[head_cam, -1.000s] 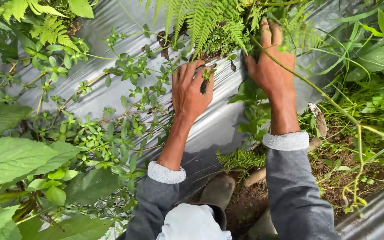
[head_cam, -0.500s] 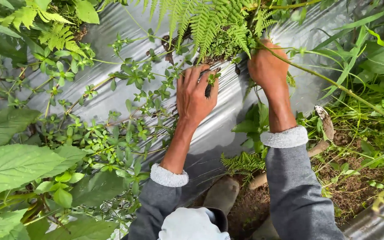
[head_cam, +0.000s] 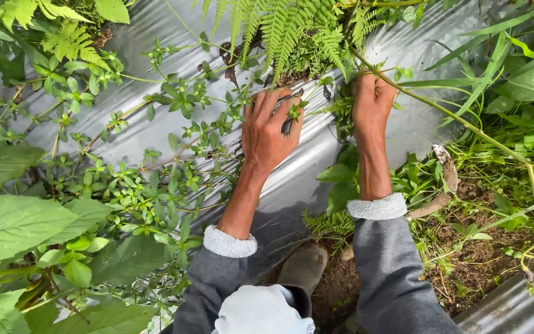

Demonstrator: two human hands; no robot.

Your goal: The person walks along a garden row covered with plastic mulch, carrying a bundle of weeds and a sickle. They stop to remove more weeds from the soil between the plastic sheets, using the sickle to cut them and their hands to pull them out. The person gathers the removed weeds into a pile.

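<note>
Weeds [head_cam: 341,108] clenched in right hand [head_cam: 373,102]; left hand [head_cam: 270,130] spread on plastic sheet [head_cam: 156,37].

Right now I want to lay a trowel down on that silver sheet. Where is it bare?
The silver plastic sheet is bare at upper left between the small fern and the big fern fronds, and below the left hand. Creeping weeds crowd the left; the right hand grips stems.

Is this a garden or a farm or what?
Probably an outdoor garden bed or farm plot. Silver plastic sheeting covers the ground, ferns and leafy weeds sprawl over it, and bare soil shows beside it.
</note>
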